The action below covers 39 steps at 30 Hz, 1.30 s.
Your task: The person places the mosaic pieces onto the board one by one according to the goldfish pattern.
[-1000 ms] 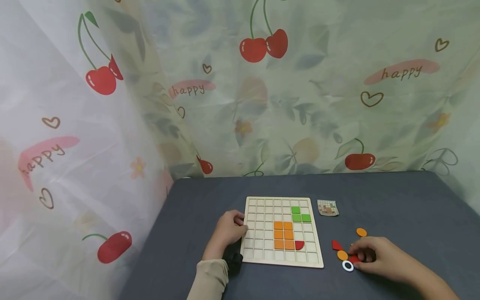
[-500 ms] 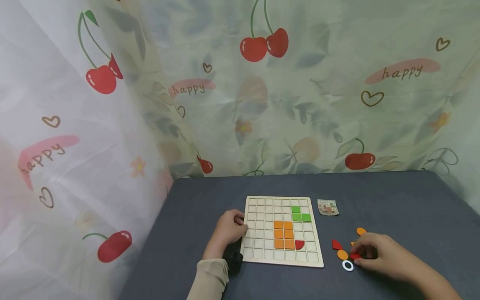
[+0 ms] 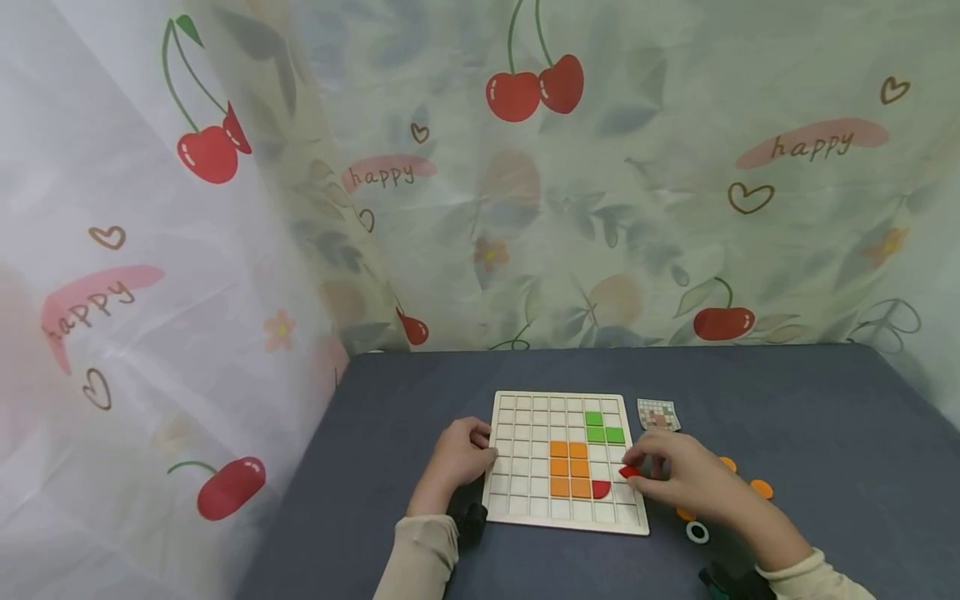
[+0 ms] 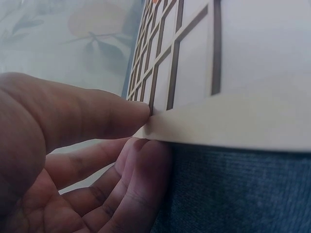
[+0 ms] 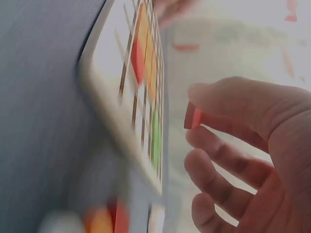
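A pale wooden grid board [image 3: 517, 506] lies on the dark table. My left hand [image 3: 456, 454] pinches its left edge; in the left wrist view the thumb is on the rim and the fingertips sit against its side. Between thumb and fingertips, my right hand [image 3: 693, 475] holds a small red piece [image 3: 628, 472] over the board's right edge. Set in the grid are several orange squares [image 3: 559, 468], green squares [image 3: 595, 434] and a red quarter-round piece [image 3: 601, 489]. The right wrist view shows the held red piece [image 5: 193, 115] edge-on.
A small printed card [image 3: 657, 414] lies beyond the board's right corner. Right of the board are orange discs [image 3: 761, 488] and a white ring with a dark centre [image 3: 697, 532], partly behind my right hand. A cherry-patterned curtain [image 3: 570, 250] hangs behind the table.
My right hand has picked the red piece out of the loose pieces and moved left with it to the board's right edge. My left hand has stayed at the board.
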### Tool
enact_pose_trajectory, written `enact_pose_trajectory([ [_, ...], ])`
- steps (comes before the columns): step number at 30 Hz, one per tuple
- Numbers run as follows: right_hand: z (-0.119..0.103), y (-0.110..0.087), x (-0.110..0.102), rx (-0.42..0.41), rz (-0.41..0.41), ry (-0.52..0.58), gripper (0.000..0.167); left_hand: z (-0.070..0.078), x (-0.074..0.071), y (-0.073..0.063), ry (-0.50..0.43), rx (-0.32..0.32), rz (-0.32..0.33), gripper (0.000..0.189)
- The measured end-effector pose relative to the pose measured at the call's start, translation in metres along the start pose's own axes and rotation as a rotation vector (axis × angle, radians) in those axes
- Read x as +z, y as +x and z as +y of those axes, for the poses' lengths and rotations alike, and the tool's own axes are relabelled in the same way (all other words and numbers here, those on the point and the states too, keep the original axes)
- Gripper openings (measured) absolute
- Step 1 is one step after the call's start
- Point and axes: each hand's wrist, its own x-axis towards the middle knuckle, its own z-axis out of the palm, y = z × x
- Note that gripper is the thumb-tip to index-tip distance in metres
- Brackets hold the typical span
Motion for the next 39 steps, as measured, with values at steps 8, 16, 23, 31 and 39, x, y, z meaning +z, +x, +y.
enact_pose_trajectory([
  [8, -0.035, 0.044, 0.039, -0.014, -0.040, 0.027, 0.009, 0.003, 0.001, 0.001, -0.014, -0.004, -0.001, 0.035],
  [16, -0.051, 0.064, 0.066, -0.016, -0.023, -0.066, 0.012, 0.004, 0.002, 0.002, -0.011, 0.001, 0.002, 0.034],
  [23, -0.055, 0.070, 0.079, 0.011, -0.049, -0.126, 0.016, 0.003, 0.000, 0.001, -0.006, 0.002, 0.005, 0.034],
  [31, -0.055, 0.070, 0.081, 0.004, -0.073, -0.131, 0.015, 0.000, 0.001, 0.001, 0.001, -0.004, 0.011, 0.034],
  [39, -0.053, 0.071, 0.080, -0.053, -0.112, -0.075, 0.012, -0.001, 0.000, 0.001, -0.002, -0.008, 0.014, 0.034],
])
